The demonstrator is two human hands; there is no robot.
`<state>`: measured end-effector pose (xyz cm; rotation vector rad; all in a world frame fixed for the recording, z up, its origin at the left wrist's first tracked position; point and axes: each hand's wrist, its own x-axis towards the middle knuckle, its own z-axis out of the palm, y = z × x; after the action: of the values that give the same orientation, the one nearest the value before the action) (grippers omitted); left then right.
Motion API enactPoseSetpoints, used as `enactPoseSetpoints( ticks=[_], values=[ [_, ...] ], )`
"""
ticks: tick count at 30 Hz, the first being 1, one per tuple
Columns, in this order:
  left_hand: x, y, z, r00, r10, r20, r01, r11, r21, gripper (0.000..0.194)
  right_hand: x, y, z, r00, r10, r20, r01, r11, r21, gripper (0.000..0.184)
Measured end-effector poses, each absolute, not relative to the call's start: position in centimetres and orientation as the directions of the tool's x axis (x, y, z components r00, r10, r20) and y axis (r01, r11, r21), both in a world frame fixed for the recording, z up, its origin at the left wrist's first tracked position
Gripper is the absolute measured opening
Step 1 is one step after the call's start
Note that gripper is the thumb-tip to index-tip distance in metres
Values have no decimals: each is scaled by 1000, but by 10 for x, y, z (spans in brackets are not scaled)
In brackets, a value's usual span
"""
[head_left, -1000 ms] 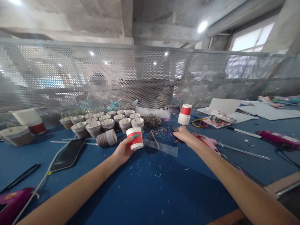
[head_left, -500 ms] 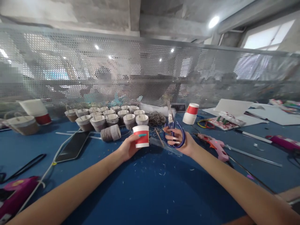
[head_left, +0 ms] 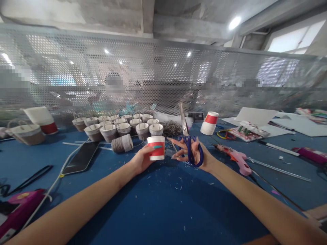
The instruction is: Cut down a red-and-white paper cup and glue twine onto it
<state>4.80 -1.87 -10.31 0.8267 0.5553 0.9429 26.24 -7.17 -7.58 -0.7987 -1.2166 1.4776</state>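
- Left hand: fingers wrapped round one paper cup, red and white, held above the blue table at the centre.
- Right hand: some fingers curled, others stretched and spread, holding one pair of scissors by its dark blue loops, just right of the cup.
- The cup stands upright, mouth up, its long axis near vertical.
- The scissors' blades lie together, pointing up and leaning slightly left.
- Beyond the left hand: one small bucket on its side, and upright buckets, seemingly over ten; overlap hides the exact count.
- Right: one pink glue gun.
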Motion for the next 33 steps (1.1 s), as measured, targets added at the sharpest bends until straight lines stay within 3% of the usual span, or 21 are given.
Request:
enactPoseSetpoints(
  ticks=[3,6,12,15,17,20,22,24,27,33],
  values=[
    [48,-19,-103,480,875,-67,-484,328,811,31,259,-73,-73,-312,935,167,-240,93,-966,72],
    [48,-19,-103,468,880,-80,-480,329,813,33,261,-67,-76,-229,948,220,-242,164,-956,74],
    [48,-17,-105,465,881,-87,-474,331,816,34,275,-49,-87,58,954,296,-195,301,-933,40],
    [47,-17,-105,480,874,-79,-481,337,809,37,275,-53,-85,98,941,324,-27,328,-944,36],
    [47,-19,-104,533,845,-37,-474,335,815,39,273,-59,-84,152,907,393,235,353,-906,36],
    [49,-25,-103,633,774,22,-435,332,837,45,271,-67,-84,119,799,589,730,332,-597,33],
    [51,-30,-104,671,741,31,-404,330,853,50,270,-70,-86,0,759,651,900,284,-330,30],
    [52,-34,-104,683,731,23,-374,323,870,51,270,-70,-88,-104,749,655,954,261,-148,26],
    [53,-37,-106,673,740,8,-352,310,883,51,272,-68,-89,-197,727,657,969,248,15,24],
    [53,-35,-108,702,711,37,-342,291,893,53,276,-67,-86,-251,700,668,966,225,126,27]
  ],
)
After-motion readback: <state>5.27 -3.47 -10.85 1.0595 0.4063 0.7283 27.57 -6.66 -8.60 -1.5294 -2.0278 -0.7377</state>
